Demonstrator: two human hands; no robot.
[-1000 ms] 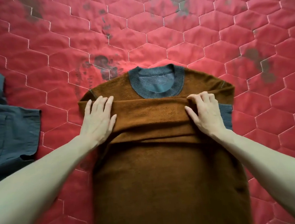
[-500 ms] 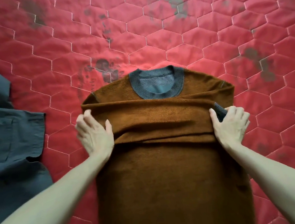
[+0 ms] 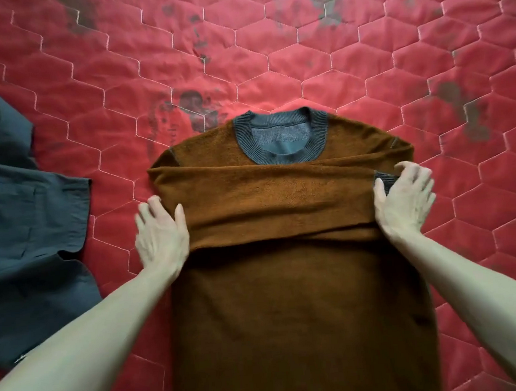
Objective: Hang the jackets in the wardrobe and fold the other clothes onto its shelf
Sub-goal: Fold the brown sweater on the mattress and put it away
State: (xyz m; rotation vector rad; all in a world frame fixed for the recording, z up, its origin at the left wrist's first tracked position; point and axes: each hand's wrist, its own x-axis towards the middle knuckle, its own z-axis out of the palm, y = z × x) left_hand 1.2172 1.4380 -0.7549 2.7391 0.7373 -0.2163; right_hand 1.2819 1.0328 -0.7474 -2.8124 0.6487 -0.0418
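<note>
Sweater [image 3: 289, 300] lies flat, brown, grey collar [image 3: 281, 138] at the far end, between both hands on the red quilt [image 3: 363, 63]. Both sleeves are folded across the chest in a band running hand to hand; a grey cuff [image 3: 383, 179] pokes out at the band's right end. Left hand [image 3: 161, 233] sits at the sweater's left edge, thumb on the sleeve band, fingers curled down at the edge, tips partly blurred; looks like a grip on the edge, though how far the fingers go under can't be told. Right hand [image 3: 405, 202] sits at the right edge, thumb on the band just beside the cuff, fingers curved and spread over the edge; can't tell if they actually pinch fabric. Dark garment [image 3: 21, 229] lies spread on the quilt to the left of the left hand, apart from the sweater. Quilt has hexagon stitching and dark stains beyond the hands.
</note>
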